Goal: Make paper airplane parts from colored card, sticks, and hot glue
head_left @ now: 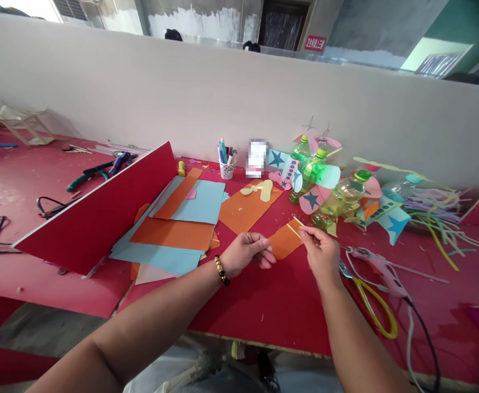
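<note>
A small orange piece of paper point(285, 241) lies between my two hands, above the red tabletop. My right hand point(320, 254) pinches its right end, where a thin pale yellow strip point(295, 230) runs along the edge. My left hand point(246, 254), with a beaded bracelet at the wrist, has thumb and forefinger pressed together beside the paper's left end. Whether those fingers grip the paper or something tiny, I cannot make out. Behind them rests a larger orange sheet point(243, 210) bearing pale yellow cut-out shapes point(265, 191).
Blue and orange sheets point(198, 203) are stacked at left, beside an upright red panel point(100, 213). Decorated plastic bottles point(348, 194) lie and stand at back right. Yellow-handled scissors point(372, 305) and a pink glue gun point(381, 267) are right of my right hand. A pen cup point(227, 170) stands behind.
</note>
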`<move>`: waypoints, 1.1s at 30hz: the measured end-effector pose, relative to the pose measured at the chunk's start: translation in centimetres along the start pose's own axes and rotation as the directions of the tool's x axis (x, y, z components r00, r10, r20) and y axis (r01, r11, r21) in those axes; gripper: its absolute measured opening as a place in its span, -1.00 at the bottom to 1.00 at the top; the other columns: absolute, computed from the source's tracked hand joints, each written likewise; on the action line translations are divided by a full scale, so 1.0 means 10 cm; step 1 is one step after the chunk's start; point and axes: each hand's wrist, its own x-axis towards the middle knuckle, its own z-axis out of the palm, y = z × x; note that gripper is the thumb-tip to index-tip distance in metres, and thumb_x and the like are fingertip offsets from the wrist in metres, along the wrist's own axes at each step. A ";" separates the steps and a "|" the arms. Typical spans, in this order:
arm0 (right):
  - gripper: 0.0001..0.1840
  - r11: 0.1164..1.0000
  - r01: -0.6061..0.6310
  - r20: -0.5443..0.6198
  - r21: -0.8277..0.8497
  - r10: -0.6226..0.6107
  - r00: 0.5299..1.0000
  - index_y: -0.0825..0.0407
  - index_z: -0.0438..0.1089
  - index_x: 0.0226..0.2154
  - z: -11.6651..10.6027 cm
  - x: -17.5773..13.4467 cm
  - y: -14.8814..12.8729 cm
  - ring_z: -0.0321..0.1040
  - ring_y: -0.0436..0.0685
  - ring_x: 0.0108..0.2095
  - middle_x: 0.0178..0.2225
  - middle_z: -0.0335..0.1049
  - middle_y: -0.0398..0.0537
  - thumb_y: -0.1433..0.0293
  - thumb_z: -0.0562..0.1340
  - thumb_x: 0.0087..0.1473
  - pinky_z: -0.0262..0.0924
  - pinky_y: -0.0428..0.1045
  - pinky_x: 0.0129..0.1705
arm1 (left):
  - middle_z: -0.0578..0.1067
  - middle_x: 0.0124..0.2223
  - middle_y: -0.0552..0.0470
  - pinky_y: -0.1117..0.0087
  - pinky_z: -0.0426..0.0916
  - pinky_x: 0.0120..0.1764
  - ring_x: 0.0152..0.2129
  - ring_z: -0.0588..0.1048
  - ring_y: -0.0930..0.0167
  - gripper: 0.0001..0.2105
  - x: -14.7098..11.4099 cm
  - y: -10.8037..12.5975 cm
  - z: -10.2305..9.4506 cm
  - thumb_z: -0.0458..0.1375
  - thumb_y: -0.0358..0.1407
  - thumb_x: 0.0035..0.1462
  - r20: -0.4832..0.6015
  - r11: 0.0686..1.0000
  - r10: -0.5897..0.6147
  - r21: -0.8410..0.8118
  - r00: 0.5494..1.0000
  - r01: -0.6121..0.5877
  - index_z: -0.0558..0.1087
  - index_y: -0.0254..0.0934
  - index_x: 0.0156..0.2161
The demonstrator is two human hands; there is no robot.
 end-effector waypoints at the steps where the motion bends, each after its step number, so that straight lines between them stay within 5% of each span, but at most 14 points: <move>1: -0.68 1.000 0.001 0.004 -0.001 -0.001 1.000 0.05 0.49 -0.27 0.00 0.00 -0.01 0.39 0.13 -0.42 -0.39 0.50 0.00 0.18 0.22 0.03 0.28 0.00 -0.34 | 0.57 -0.41 -0.12 0.46 0.39 -0.46 -0.56 0.53 0.42 -0.60 0.00 0.00 0.01 0.23 -0.02 -0.01 0.004 1.000 -0.005 -0.017 1.000 0.005 0.41 -0.40 -0.36; 6: -0.68 1.000 -0.004 0.013 0.004 0.004 1.000 0.06 0.49 -0.27 0.02 0.00 -0.01 0.38 0.12 -0.43 -0.39 0.50 0.00 0.18 0.22 0.03 0.27 -0.01 -0.36 | 0.57 -0.27 -0.15 0.45 0.42 -0.32 -0.38 0.57 0.37 -0.66 -0.01 0.02 0.02 0.36 -0.19 -0.14 0.016 0.999 0.007 -0.038 1.000 -0.006 0.46 -0.41 -0.30; 12: -0.69 1.000 0.013 0.021 -0.028 -0.013 1.000 0.05 0.49 -0.28 0.01 -0.01 -0.03 0.37 0.11 -0.45 -0.40 0.50 -0.01 0.19 0.21 0.03 0.26 -0.01 -0.36 | 0.53 -0.54 -0.07 0.49 0.38 -0.54 -0.67 0.49 0.46 -0.65 -0.02 0.02 0.01 0.30 -0.10 -0.07 0.036 0.999 -0.007 0.036 0.999 0.005 0.42 -0.42 -0.44; 17: -0.68 1.000 -0.012 0.010 -0.027 0.012 1.000 0.06 0.49 -0.26 -0.01 0.00 -0.05 0.38 0.12 -0.45 -0.41 0.50 -0.01 0.19 0.20 0.03 0.26 -0.01 -0.37 | 0.57 -0.39 -0.15 0.41 0.45 -0.39 -0.50 0.56 0.38 -0.61 -0.07 0.03 0.07 0.27 -0.04 -0.06 0.270 0.990 -0.126 0.096 0.954 0.103 0.47 -0.40 -0.33; 20: -0.67 0.999 -0.031 -0.045 -0.030 0.030 0.999 0.08 0.49 -0.26 -0.04 0.03 -0.01 0.38 0.12 -0.45 -0.41 0.50 0.00 0.20 0.19 0.03 0.26 0.00 -0.36 | 0.55 -0.48 -0.07 0.41 0.44 -0.43 -0.57 0.53 0.41 -0.65 -0.12 0.06 0.10 0.34 -0.09 -0.14 0.382 0.975 -0.205 0.164 0.901 0.152 0.49 -0.38 -0.40; 24: -0.67 0.981 -0.009 -0.114 -0.193 -0.013 0.993 0.09 0.48 -0.24 -0.08 0.13 0.13 0.36 0.14 -0.42 -0.36 0.49 0.04 0.24 0.18 0.01 0.25 0.03 -0.31 | 0.58 -0.32 -0.12 0.36 0.45 -0.26 -0.38 0.56 0.34 -0.67 -0.15 0.07 0.10 0.28 -0.06 -0.07 0.470 0.968 -0.135 0.250 0.872 0.016 0.55 -0.33 -0.36; 26: -0.70 0.938 0.046 -0.071 -0.345 -0.075 0.995 0.10 0.49 -0.26 -0.07 0.18 0.22 0.34 0.15 -0.39 -0.32 0.48 0.07 0.28 0.18 -0.01 0.23 0.05 -0.26 | 0.57 -0.18 -0.13 0.34 0.38 -0.08 -0.17 0.52 0.28 -0.70 -0.14 0.06 0.09 0.29 -0.09 -0.08 0.491 0.955 -0.045 0.277 0.870 -0.106 0.57 -0.31 -0.34; 28: -0.74 0.853 0.130 0.031 -0.505 -0.132 0.991 0.10 0.49 -0.30 -0.05 0.23 0.30 0.31 0.20 -0.33 -0.29 0.47 0.10 0.32 0.19 -0.02 0.20 0.08 -0.21 | 0.57 -0.19 -0.13 0.35 0.36 -0.06 -0.16 0.51 0.28 -0.70 -0.12 0.04 0.08 0.32 -0.10 -0.11 0.477 0.944 -0.011 0.295 0.879 -0.148 0.58 -0.32 -0.36; 33: -0.87 0.634 0.240 0.203 -0.735 -0.132 0.970 0.05 0.49 -0.41 0.07 0.27 0.38 0.24 0.25 -0.26 -0.36 0.41 0.12 0.41 0.21 -0.02 0.11 0.09 -0.18 | 0.48 -0.60 0.04 0.49 0.34 -0.44 -0.65 0.43 0.50 -0.62 -0.08 0.03 0.05 0.24 0.00 -0.05 0.322 0.928 -0.073 0.369 0.944 -0.054 0.55 -0.35 -0.35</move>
